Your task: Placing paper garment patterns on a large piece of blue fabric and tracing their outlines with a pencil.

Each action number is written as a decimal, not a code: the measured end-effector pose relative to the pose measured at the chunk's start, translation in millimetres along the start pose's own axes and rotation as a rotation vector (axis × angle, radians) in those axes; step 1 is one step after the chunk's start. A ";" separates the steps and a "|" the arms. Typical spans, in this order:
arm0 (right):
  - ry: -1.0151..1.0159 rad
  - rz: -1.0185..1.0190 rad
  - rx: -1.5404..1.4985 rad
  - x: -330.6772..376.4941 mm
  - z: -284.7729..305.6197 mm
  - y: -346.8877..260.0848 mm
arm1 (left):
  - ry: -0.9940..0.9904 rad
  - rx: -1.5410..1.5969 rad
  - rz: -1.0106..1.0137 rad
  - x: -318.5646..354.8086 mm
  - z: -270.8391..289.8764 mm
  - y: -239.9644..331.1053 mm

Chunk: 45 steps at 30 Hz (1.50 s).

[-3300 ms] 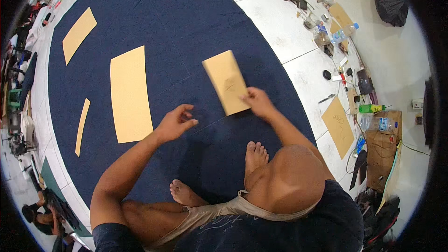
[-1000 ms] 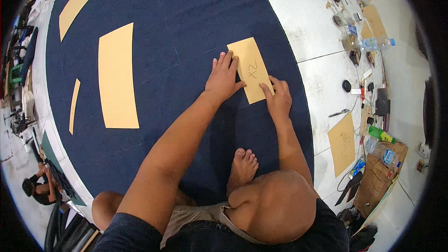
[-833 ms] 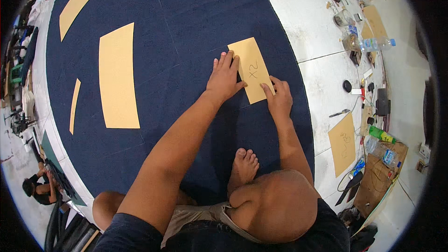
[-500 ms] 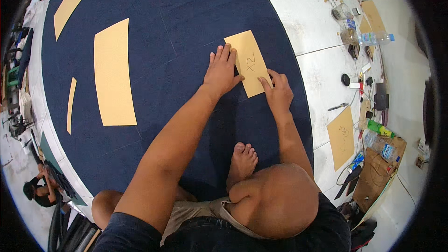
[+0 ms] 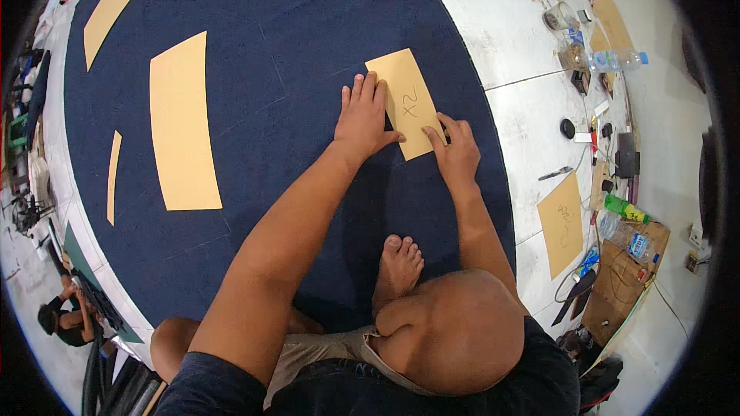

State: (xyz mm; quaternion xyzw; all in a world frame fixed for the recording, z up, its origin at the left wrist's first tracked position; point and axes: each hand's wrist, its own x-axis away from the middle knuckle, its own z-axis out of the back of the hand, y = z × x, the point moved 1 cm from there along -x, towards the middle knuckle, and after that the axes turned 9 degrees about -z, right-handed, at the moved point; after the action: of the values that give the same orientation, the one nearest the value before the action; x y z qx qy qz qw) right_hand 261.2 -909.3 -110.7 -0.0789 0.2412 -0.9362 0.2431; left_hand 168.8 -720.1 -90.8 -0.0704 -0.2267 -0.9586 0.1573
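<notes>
A tan card pattern piece (image 5: pixel 412 104) with handwriting in its middle lies tilted on a wide dark blue cloth (image 5: pixel 285 154). My left hand (image 5: pixel 362 117) rests along its left edge, fingers stretched toward its upper corner and thumb near its lower part. At the lower right edge, my right hand (image 5: pixel 455 146) grips the piece, thumb on top and fingers bent at the side. More tan pieces lie to the left: a large curved panel (image 5: pixel 185 123), a narrow strip (image 5: pixel 114 177) and a slanted piece (image 5: pixel 108 15). Faint chalk lines mark the cloth.
My bare foot (image 5: pixel 399 266) stands on the cloth. On the white tiles at right lie a pen (image 5: pixel 555 173), a marked card (image 5: pixel 561 227), plastic bottles (image 5: pixel 617 60), a cardboard sheet (image 5: pixel 617 285) and cables. Another person (image 5: pixel 68 316) sits at the far lower left.
The view has shifted slightly, so the pieces sit a little further left in it. Both hands stay on the same card piece, with no clear movement over the cloth.
</notes>
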 end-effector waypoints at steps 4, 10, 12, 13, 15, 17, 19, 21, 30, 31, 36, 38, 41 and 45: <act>-0.032 -0.023 -0.053 -1.6 7.3 -9.0 | 0.004 -0.009 -0.008 0.4 4.5 0.1; 0.065 -0.005 -0.211 -49.0 14.7 -10.4 | -0.115 -0.144 0.040 -10.3 18.2 25.7; 0.122 0.103 -0.309 -77.1 12.9 -40.1 | -0.146 -0.204 0.058 -15.8 16.7 24.3; 0.084 0.073 -0.380 -88.7 7.2 -53.0 | -0.155 -0.188 0.062 -17.2 11.9 21.5; 0.047 0.047 -0.451 -107.1 -4.0 -71.1 | -0.161 -0.173 0.066 -21.1 7.3 20.5; -0.306 -0.126 -0.753 -119.8 -17.8 -77.0 | -0.184 -0.159 0.061 -25.8 5.9 24.7; -0.375 -0.078 -0.699 -121.8 -28.1 -87.7 | -0.198 -0.161 0.058 -25.7 7.1 25.0; -0.442 -0.025 -0.528 -118.4 -33.3 -97.3 | -0.215 -0.169 0.062 -24.6 10.1 22.8; -0.372 0.072 -0.428 -121.6 -33.5 -102.0 | -0.291 -0.227 0.089 -29.5 8.1 24.5; -0.371 0.069 -0.427 -122.0 -34.5 -100.7 | -0.290 -0.232 0.089 -29.1 8.1 24.9; -0.287 0.227 -0.282 -123.6 -32.8 -100.2 | -0.280 -0.254 0.072 -29.1 8.1 25.5; -0.228 0.212 -0.279 -133.0 -26.2 -86.3 | -0.288 -0.277 0.085 -29.4 9.3 26.9; -0.180 0.171 -0.274 -138.1 -15.6 -75.9 | -0.294 -0.280 0.091 -29.3 11.4 28.8; -0.279 0.163 -0.270 -127.8 -18.9 -90.5 | -0.282 -0.271 0.063 -26.4 15.0 28.4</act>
State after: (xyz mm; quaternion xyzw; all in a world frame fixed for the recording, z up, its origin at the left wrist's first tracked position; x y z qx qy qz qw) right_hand 329.5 -769.2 -86.8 -0.2197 0.3340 -0.8527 0.3363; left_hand 204.0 -730.2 -71.2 -0.2318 -0.1128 -0.9556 0.1430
